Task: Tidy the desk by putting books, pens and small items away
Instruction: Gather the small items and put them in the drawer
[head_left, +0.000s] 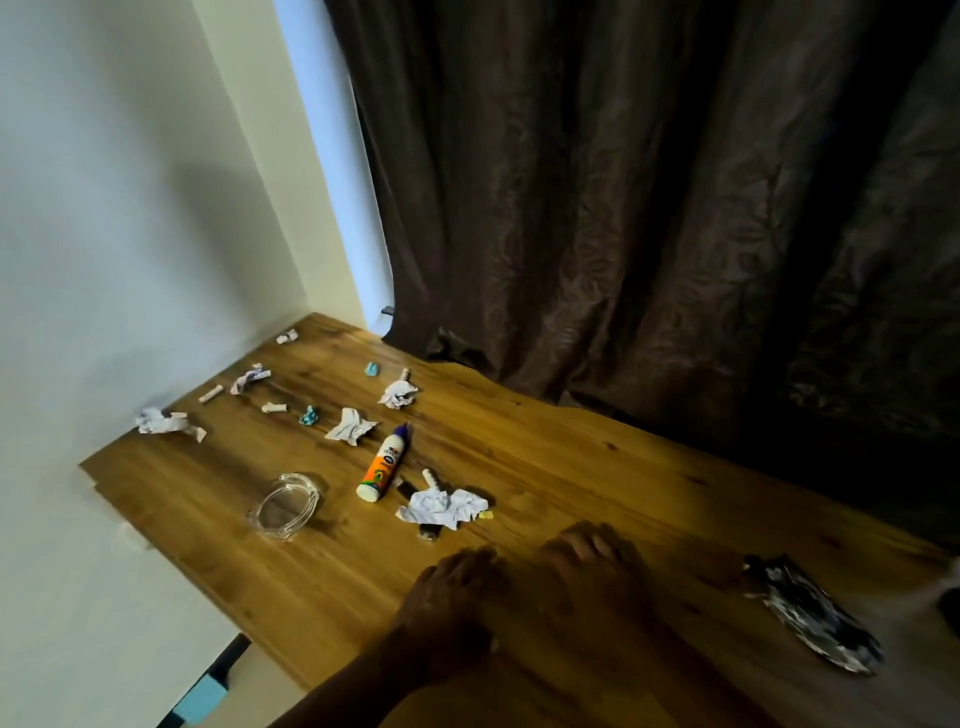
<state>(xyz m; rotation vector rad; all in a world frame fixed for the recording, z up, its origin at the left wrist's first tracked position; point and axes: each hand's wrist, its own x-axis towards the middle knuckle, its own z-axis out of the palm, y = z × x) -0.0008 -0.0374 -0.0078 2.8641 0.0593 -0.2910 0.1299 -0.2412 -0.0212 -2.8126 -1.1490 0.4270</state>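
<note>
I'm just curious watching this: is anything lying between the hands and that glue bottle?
Yes. A crumpled white paper lies on the desk between the right hand and the glue bottle. The left hand has bare wood towards it.

Overall illumination is dim. Daylight enters through a narrow bright strip (332, 171) between the wall (130, 208) and the dark curtain (649, 208); the strip is overexposed to pale blue-white. The far left of the desk (545, 467) is lit warmly; its near right falls into deep shadow. Both hands are underexposed and motion-blurred, the left hand (452, 597) and right hand (592, 561) showing smeared outlines. A patterned item (810, 613) at the right edge is also smeared. Wide-angle distortion tilts and bends the wall and desk edges. The glue bottle (382, 465) appears reasonably sharp.
</note>
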